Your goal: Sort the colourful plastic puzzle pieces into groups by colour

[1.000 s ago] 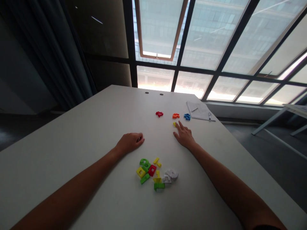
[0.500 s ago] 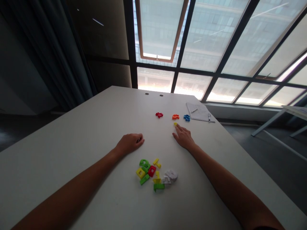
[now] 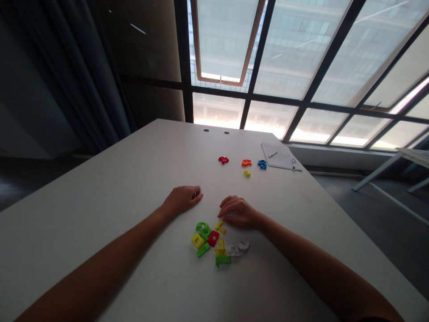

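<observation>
Left hand (image 3: 182, 199): fingers curled inward in a loose fist, resting on the white table (image 3: 140, 179); whether anything lies inside cannot be told. Its position, set aside from the blocks, appears to be one of rest and leaves the pile accessible.

Next, nearer the person, lies a loose pile. At its left are a yellow square block (image 3: 197, 241), a green block (image 3: 202, 227) and a red block (image 3: 213, 238), bunched tightly. A yellow T-shaped block (image 3: 220, 227) lies at the pile's far edge, just under the right hand (image 3: 238, 213). That hand is palm down, fingers partly bent and spread a little from the thumb, with no hold on anything seen; contact with the T-shaped block cannot be confirmed. Its low, bent posture presumably suits a small, flat item.

Beyond the hands, a red cluster (image 3: 223, 160) stands alone. White blocks (image 3: 237, 248) form the near pile's right side. Farther off, an orange cluster (image 3: 246, 163), a small yellow block (image 3: 247, 173) and a blue cluster (image 3: 262, 164) lie apart, arranged seemingly by colour. Rightmost, papers (image 3: 283, 157) lie beside the blue cluster, probably placed there to leave the middle for blocks.
</observation>
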`<state>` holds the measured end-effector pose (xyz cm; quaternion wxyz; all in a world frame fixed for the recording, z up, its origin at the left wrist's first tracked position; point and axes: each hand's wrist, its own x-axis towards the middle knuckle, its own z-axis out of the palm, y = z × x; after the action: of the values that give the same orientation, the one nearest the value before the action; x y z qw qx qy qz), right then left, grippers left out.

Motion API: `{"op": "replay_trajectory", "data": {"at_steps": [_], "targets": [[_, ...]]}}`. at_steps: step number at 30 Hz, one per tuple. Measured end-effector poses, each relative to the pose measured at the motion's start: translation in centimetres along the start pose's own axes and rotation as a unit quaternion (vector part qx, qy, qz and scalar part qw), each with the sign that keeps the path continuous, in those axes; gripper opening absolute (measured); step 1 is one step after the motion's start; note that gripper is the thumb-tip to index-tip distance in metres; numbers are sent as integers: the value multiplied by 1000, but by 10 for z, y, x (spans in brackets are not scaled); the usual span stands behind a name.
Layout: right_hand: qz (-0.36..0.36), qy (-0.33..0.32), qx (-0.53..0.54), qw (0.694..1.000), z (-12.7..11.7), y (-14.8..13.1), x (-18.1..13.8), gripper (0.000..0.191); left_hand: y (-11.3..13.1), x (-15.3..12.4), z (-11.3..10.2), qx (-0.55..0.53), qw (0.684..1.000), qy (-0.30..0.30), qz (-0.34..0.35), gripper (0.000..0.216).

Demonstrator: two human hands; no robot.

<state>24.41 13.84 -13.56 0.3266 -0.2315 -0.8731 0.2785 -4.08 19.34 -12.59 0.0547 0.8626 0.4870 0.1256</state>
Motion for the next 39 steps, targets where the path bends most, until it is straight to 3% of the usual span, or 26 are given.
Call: {"op": "replay_trajectory", "data": {"at_steps": [3,5,9,14,21,25,28,39], "targets": [[-20,-61,19,998,6,-12,5,12,0,0,0,0,1000,0,1,33],[-15,-65,6,998,8,-16,7,10,0,0,0,2,1000,1,3,33],[26,-17,-42,999,6,-11,6,12,-1,0,2,5,1000,1,2,33],[55,45,-158,985,-15,23,-4,15,-2,1,3,3,1000,0,1,31],[176,154,-292,927,-61,68,-27,16,-2,0,1,-5,1000,-1,3,30],[311,206,-364,853,-72,75,-34,19,-2,0,1,-2,1000,-1,3,31],[377,206,-396,812,-72,75,-35,24,-2,0,1,0,1000,-5,1,32],[433,170,-414,783,-68,73,-30,49,-1,0,1,-3,1000,-2,2,33]]}}
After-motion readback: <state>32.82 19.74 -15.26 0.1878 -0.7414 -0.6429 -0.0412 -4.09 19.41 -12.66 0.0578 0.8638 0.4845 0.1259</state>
